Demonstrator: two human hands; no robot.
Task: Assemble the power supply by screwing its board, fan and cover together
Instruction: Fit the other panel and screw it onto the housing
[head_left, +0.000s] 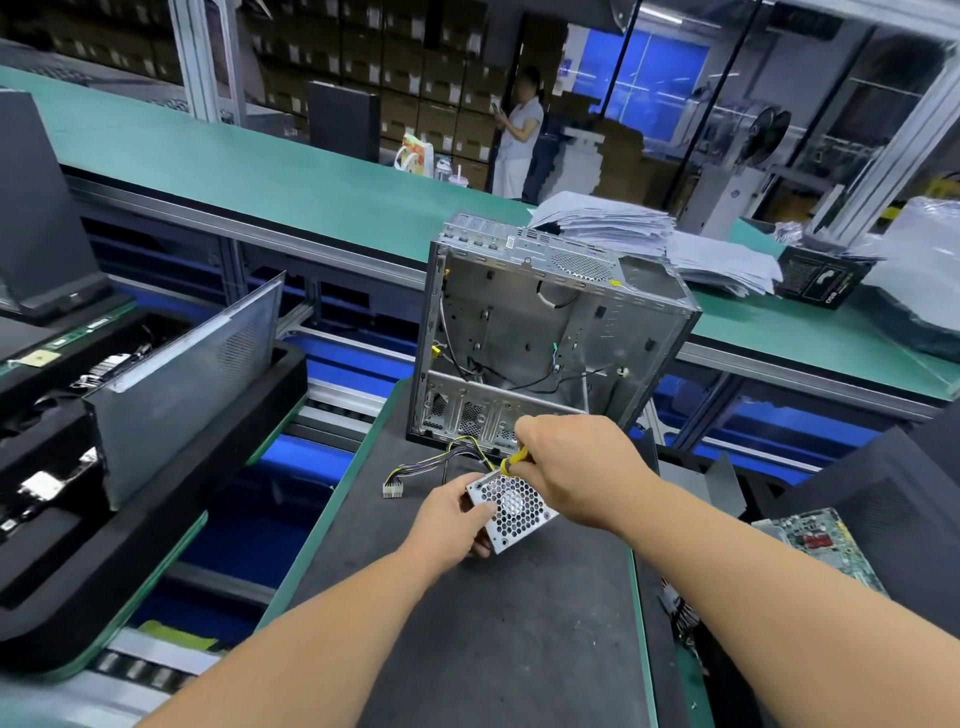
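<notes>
A: Where is the supply (511, 512)?
B: On the dark mat (519, 623), grille side up, just in front of the open case (545, 338); its cables (447, 457) trail toward the case.
A: The left hand (449, 512)?
B: Fingers curled round the supply's left edge, thumb on the grille.
A: The right hand (574, 465)?
B: Closed round a yellow-handled screwdriver (514, 460); its tip meets the supply's top corner.

Head-worn camera looks forward and down, close over the work mat (519, 623).
</notes>
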